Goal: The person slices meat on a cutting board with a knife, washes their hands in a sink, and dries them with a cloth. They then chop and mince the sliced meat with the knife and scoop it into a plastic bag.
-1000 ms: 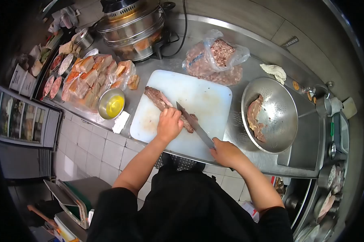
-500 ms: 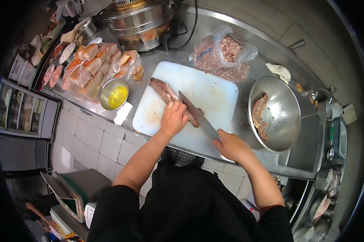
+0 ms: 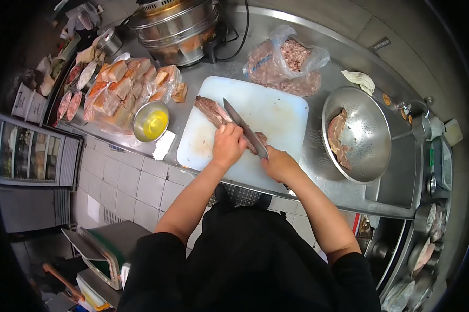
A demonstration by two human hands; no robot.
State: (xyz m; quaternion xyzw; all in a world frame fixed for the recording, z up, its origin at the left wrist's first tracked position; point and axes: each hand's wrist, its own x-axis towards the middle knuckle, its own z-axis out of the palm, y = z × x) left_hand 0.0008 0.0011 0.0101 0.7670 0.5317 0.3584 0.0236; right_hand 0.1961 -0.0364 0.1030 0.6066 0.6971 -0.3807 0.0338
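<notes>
A long strip of reddish-brown meat (image 3: 209, 109) lies slantwise on the white cutting board (image 3: 283, 119). My left hand (image 3: 228, 146) presses on its middle with fingers curled over it. In my right hand (image 3: 281, 165) is a large kitchen knife (image 3: 246, 127), gripped by its handle. The blade lies along and over the meat, right beside my left fingers, its tip pointing away from me. The meat's near end shows partly beyond the blade. How deep the edge sits in the meat is hidden.
Right of the board stands a perforated metal bowl (image 3: 372, 130) with a meat piece (image 3: 337, 138) inside. Behind is a plastic bag of minced meat (image 3: 295, 54). To the left are a metal bowl of yellow liquid (image 3: 155, 125), bagged bread (image 3: 120, 86) and a steel cooker (image 3: 180, 36).
My right hand has drawn the knife up and to the left, closer to my left hand. The blade now lies more over the meat. My left hand keeps its hold.
</notes>
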